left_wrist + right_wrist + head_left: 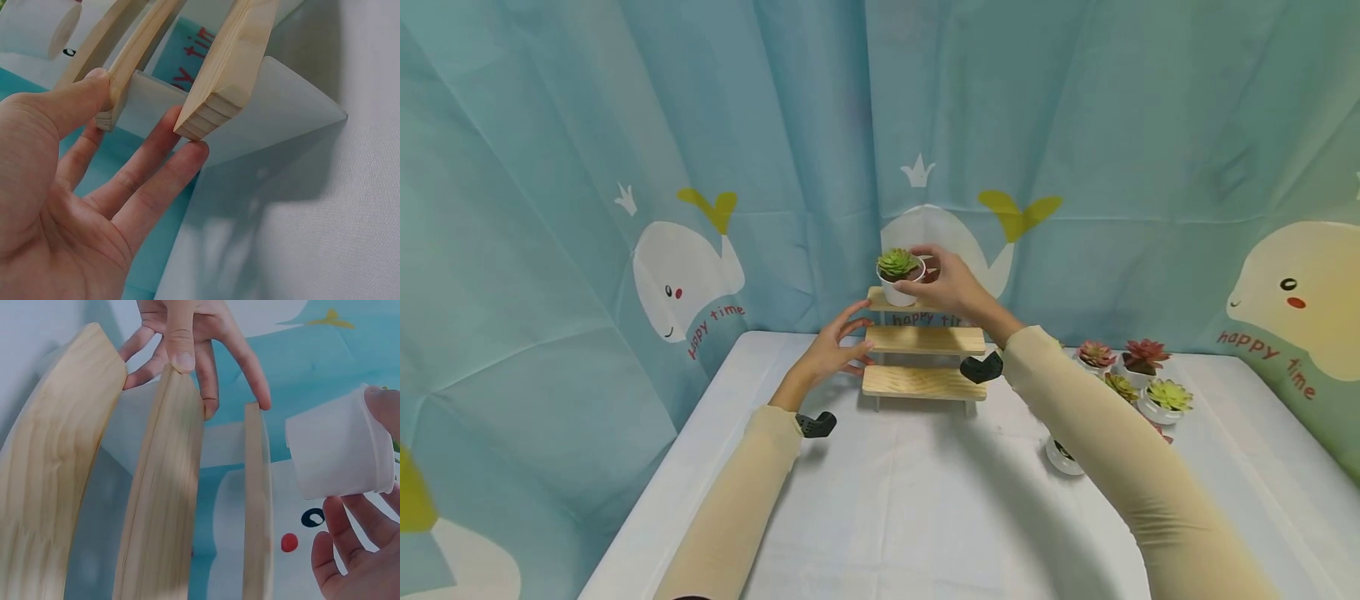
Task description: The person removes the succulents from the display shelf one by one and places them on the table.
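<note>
In the head view, my right hand holds a white pot with a green succulent by its rim, over the left part of the top board. The right wrist view shows a small gap between the white pot and that board. A three-tier wooden stand with clear side supports stands on the table. My left hand grips its left end, fingers spread across the tiers. Its thumb presses the middle board while other fingertips touch the ends of the top and bottom boards.
Right of the stand, several potted succulents with red and green leaves stand grouped on the white-covered table. One white pot is partly hidden by my right sleeve. A blue curtain with whale prints hangs close behind.
</note>
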The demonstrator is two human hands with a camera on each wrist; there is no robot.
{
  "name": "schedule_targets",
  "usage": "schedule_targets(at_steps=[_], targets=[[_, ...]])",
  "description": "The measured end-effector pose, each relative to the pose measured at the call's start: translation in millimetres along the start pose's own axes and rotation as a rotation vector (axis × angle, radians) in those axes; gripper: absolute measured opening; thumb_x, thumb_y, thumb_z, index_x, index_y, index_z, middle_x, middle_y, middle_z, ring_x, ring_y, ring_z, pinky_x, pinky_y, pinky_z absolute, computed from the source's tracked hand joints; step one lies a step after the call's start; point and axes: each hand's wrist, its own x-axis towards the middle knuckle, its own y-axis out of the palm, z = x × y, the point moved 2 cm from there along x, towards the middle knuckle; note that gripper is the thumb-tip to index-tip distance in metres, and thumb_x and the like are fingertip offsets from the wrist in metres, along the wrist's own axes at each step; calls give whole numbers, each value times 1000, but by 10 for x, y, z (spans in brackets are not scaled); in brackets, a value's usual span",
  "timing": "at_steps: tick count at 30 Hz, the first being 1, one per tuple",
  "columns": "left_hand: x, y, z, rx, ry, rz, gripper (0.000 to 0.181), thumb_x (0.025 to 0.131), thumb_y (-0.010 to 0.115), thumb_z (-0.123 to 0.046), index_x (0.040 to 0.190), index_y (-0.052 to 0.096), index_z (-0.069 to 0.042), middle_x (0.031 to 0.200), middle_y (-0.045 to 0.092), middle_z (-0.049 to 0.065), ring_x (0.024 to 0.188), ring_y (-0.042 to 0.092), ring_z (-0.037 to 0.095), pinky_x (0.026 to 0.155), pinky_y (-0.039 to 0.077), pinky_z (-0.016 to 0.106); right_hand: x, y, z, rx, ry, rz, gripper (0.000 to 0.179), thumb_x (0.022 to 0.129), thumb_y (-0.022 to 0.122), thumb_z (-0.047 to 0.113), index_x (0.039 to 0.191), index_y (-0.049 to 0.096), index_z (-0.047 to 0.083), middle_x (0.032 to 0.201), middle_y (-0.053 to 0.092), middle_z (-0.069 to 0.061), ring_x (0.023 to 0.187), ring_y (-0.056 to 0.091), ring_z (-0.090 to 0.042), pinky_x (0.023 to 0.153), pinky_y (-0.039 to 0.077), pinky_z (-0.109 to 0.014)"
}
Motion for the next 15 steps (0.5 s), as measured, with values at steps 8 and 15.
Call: schedule_targets(at_steps=[8,15], targets=[[-8,17,13,-3,9,10,74,103,66,-14,162,28,-37,162,34,15,89,74,33,82,58,64,-184,-144,20,-47,1,26,74,91,80,38,152,47,12,131,62,-11,108,66,-26,86,57,-43],[-5,30,-10,16,27,5,74,102,67,-14,161,30,-38,160,37,15,91,74,35,77,62,54,-402,-337,23,-87,-9,20,74,89,83,35,150,49,13,133,59,-10,108,64,-27,86,55,-46]])
